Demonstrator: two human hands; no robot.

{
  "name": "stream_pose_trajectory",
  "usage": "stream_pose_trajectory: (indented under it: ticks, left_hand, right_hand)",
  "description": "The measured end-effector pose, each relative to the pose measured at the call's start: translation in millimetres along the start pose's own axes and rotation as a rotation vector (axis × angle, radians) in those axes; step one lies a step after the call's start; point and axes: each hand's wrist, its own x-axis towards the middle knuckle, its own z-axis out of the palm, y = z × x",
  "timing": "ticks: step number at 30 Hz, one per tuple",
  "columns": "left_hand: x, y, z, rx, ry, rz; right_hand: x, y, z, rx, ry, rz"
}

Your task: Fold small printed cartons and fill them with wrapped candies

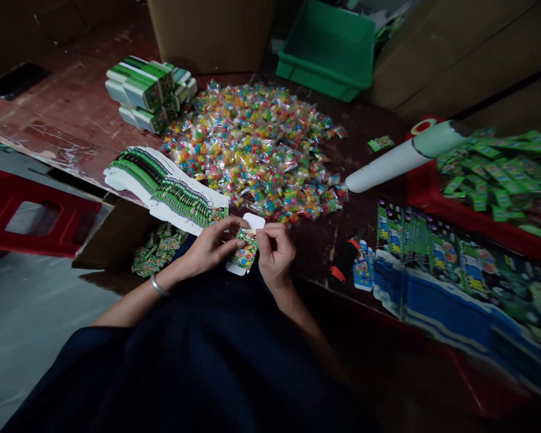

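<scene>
Across the table [365, 210] a heap of wrapped candies [256, 150] is spread. At its near edge a small printed carton [244, 252] is pinched by left hand [210, 249] and right hand [276, 252], seemingly mid-fold. Squarely creased flaps are called for next.

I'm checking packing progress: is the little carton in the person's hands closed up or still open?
Still open. The small carton shows white end flaps sticking out at top and bottom, untucked, while the left hand and right hand pinch its sides.
</scene>
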Motion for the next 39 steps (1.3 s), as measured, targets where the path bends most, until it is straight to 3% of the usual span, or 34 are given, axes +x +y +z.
stream_pose_trajectory:
  ticks: [4, 9, 11, 15, 19, 24, 28, 34, 39]
  left_hand:
    - [-3.0, -0.6, 4.3, -0.051, -0.007, -0.052]
    - [-1.7, -1.7, 12.5, -0.138, 0.107, -0.001]
    - [-2.0, -2.8, 14.4, -0.157, 0.144, 0.045]
    - [-5.0, -2.7, 12.2, -0.102, 0.101, 0.043]
    - [-6.1, -0.5, 6.5, 0.010, 0.071, 0.065]
    - [-4.2, -1.2, 5.7, 0.009, 0.031, 0.077]
    - [-4.5, 2.4, 6.8, -0.020, 0.030, 0.070]
    - [-6.5, 6.0, 6.3, -0.005, 0.083, 0.013]
    - [-8.5, -2.1, 5.7, -0.038, 0.120, -0.055]
  right_hand:
    - [2.1, 0.2, -0.9, 0.044, -0.030, -0.016]
    - [1.2, -4.0, 4.9, 0.276, 0.064, 0.169]
    - [5.1, -8.1, 3.7, 0.338, 0.006, 0.199]
    - [16.5, -16.0, -5.2, 0.397, -0.178, 0.261]
    - [24.4, -14.6, -13.6, 0.432, -0.250, 0.462]
    - [31.6, -2.0, -17.7, 0.428, -0.291, 0.511]
    - [35.6, -5.0, -17.5, 0.376, -0.284, 0.456]
    - [26.7, -22.2, -18.2, 0.202, -0.233, 0.155]
    - [7.3, -22.6, -19.0, 0.147, -0.261, 0.107]
